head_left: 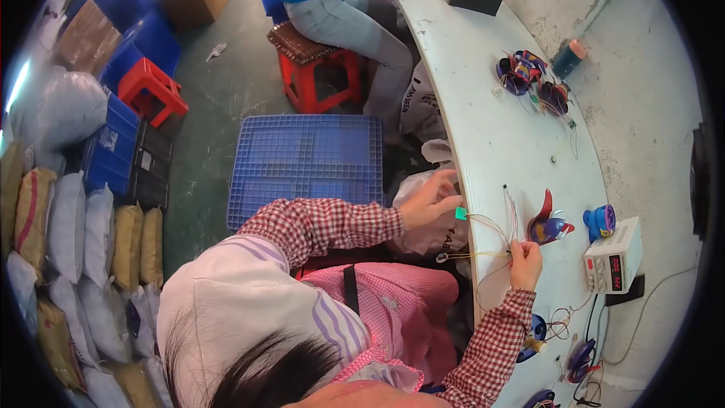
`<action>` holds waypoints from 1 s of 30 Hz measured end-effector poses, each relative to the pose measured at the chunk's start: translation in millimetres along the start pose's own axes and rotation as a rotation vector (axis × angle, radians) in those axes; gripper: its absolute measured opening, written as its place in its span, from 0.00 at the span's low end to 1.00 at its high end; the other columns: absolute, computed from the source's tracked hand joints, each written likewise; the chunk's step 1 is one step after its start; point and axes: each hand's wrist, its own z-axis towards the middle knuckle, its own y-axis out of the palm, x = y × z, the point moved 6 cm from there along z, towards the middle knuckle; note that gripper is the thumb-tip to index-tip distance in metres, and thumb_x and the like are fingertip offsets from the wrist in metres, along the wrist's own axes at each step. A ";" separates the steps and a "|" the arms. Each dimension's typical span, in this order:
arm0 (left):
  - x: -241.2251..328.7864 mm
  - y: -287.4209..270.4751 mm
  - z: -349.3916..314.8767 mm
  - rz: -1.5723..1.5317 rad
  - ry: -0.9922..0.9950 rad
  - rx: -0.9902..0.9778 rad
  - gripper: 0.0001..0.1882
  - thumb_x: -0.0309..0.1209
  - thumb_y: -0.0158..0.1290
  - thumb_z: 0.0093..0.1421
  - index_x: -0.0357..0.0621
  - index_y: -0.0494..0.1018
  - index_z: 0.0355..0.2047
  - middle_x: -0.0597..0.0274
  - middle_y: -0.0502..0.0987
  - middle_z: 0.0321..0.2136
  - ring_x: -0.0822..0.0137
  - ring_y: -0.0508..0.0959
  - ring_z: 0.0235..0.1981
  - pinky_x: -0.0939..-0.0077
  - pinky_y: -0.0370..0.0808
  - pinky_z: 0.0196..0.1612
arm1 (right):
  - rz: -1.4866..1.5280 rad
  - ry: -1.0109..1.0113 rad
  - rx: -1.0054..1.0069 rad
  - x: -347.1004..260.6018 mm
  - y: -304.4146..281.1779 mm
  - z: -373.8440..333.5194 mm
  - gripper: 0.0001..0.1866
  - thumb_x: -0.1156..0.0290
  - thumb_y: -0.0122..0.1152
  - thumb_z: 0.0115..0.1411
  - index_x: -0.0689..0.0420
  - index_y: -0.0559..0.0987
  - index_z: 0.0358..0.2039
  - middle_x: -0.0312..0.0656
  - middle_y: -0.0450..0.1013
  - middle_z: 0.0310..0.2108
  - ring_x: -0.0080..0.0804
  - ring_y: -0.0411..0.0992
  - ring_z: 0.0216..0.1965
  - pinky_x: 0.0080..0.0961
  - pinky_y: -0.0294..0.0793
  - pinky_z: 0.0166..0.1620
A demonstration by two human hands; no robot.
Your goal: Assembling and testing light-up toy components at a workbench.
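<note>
Evidently the fingers of the right hand (pixel 524 263) are pinched narrow on a bundle of thin pale wires (pixel 491 236) at the near edge of the long white curved workbench (pixel 483 128); the left hand (pixel 430 200) holds a small green square tag-like part (pixel 461 213) at the wires' other end, fingers closed about it; the wires look feather-light, limp and easily kinked or snapped, so they are best gripped near their ends rather than mid-span; just beyond lies a red and blue moulded plastic toy piece (pixel 549 223), then a small blue spool-shaped part (pixel 600 221) and a white box-shaped power supply (pixel 613 255); a blue plastic crate (pixel 306 162) sits on the floor.
</note>
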 end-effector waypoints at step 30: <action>13.7 55.7 -48.3 -0.494 -0.850 -0.494 0.09 0.25 0.50 0.59 0.37 0.71 0.40 0.60 0.75 0.30 0.74 0.74 0.25 0.88 0.72 0.27 | -0.013 0.234 -0.115 -0.8 92.8 -186.4 0.20 0.63 0.63 0.51 0.63 0.74 0.40 0.43 0.73 0.26 0.30 0.69 0.23 0.22 0.70 0.28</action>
